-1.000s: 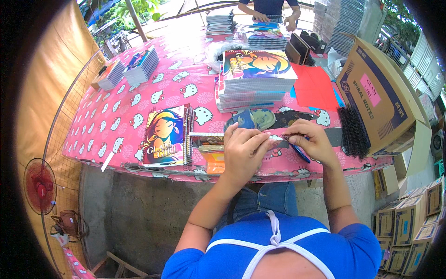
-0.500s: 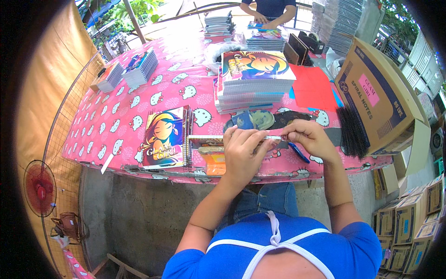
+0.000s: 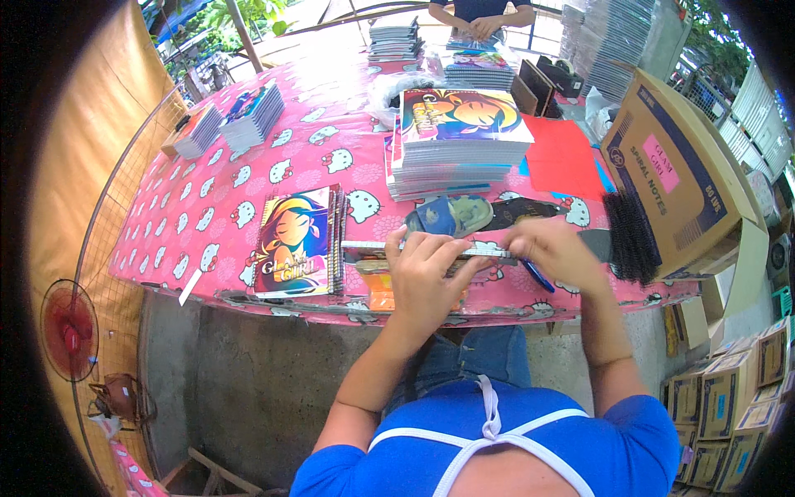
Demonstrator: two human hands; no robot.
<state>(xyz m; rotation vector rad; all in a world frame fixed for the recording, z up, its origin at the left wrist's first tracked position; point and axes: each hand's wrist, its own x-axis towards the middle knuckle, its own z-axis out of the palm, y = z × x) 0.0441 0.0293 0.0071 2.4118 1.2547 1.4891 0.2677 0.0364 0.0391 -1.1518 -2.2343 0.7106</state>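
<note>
A thin notebook or block of sheets (image 3: 370, 249) stands on its edge, its long side running left to right above the table's front. My left hand (image 3: 429, 277) is closed around it, fingers over the top and thumb on the near side. Small marks like punched holes run along its right part. My right hand (image 3: 563, 255) is at its right end, fingers curled together and slightly blurred; what they pinch is too small to make out. A blue pen-like tool (image 3: 538, 277) lies just below the right hand. An orange packet (image 3: 380, 292) rests partly under the notebook.
Spiral-bound notebooks (image 3: 296, 242) lie at left; a tall notebook stack (image 3: 455, 170) stands ahead. Between it and my hands is a blue-green slipper (image 3: 450, 215). Black spiral coils (image 3: 631, 240) lean by a cardboard box (image 3: 683, 166) at right. Another person's hands (image 3: 482, 29) work across the table.
My right hand has shifted slightly up and right at the notebook's end and blurred. The notebook's top edge has turned more into view. The other person's hands have come together.
</note>
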